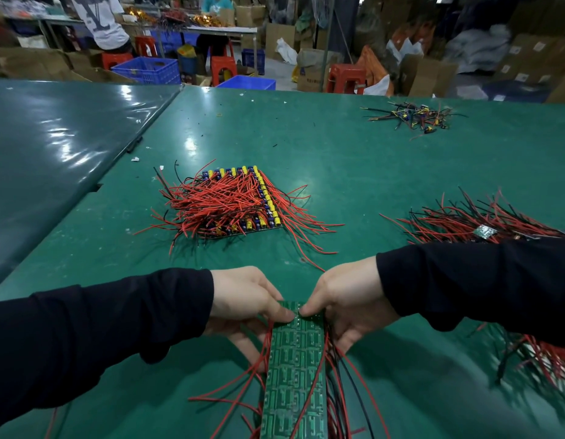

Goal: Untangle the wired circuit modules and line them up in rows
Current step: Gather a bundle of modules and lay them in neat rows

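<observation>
Both my arms reach in from the sides in black sleeves, and my hands meet at the far end of a long green circuit-board strip [294, 369]. My left hand [246, 299] pinches its left corner, thumb on top, fingers curled beneath; my right hand [347, 302] pinches the right corner the same way. The strip runs from my thumbs back toward me, solder side up, red and black wires trailing off both edges onto the green table [370, 166]. Farther out, centre, lies a squared block of modules [240, 201] with yellow capacitors under red wires. To my right sprawls a tangled wire heap [484, 220]; a small scrap pile [414, 117] sits beyond. Blue crates [148, 69] stand past the table; what they hold is hidden.
</observation>
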Tool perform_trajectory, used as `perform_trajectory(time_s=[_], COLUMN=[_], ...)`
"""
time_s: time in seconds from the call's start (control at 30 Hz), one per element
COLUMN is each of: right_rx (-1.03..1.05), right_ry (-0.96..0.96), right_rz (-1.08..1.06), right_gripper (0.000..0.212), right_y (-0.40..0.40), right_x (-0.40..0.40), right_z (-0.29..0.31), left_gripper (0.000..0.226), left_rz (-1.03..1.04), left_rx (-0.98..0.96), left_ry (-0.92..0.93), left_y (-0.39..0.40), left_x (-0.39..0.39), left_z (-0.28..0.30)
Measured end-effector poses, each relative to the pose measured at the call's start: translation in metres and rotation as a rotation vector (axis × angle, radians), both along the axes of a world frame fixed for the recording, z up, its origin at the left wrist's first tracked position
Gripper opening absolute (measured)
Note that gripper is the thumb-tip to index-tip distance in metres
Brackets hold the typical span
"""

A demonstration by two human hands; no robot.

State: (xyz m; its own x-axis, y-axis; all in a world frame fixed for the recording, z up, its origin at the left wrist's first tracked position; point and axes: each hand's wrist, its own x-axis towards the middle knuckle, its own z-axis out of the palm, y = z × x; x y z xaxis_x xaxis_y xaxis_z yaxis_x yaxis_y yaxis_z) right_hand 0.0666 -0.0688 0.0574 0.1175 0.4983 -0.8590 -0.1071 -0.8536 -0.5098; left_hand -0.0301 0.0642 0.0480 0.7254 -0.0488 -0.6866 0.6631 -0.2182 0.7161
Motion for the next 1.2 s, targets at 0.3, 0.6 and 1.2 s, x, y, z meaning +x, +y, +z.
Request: perform_trajectory(time_s=[0.3, 0.6, 1.2], right_rx=[-0.011, -0.008, 0.164], right_ry=[-0.095, -0.170, -0.046], right_rz=[0.039, 0.035, -0.200], right_gripper=[0.027, 0.021, 0.039], right_y=[0.002, 0.005, -0.017], right_x=[-0.003, -0.007, -0.014], right_z=[0.006, 0.007, -0.006], left_gripper=[0.009, 0.011, 0.008], left_rz=[-0.008, 0.010, 0.019], left_rx=[0.039, 0.133, 0.064], left_ry=[-0.018, -0.013, 0.019], left_y=[0.000, -0.005, 0.004], left_x=[0.002, 0.002, -0.002], left_z=[-0.001, -0.004, 0.005])
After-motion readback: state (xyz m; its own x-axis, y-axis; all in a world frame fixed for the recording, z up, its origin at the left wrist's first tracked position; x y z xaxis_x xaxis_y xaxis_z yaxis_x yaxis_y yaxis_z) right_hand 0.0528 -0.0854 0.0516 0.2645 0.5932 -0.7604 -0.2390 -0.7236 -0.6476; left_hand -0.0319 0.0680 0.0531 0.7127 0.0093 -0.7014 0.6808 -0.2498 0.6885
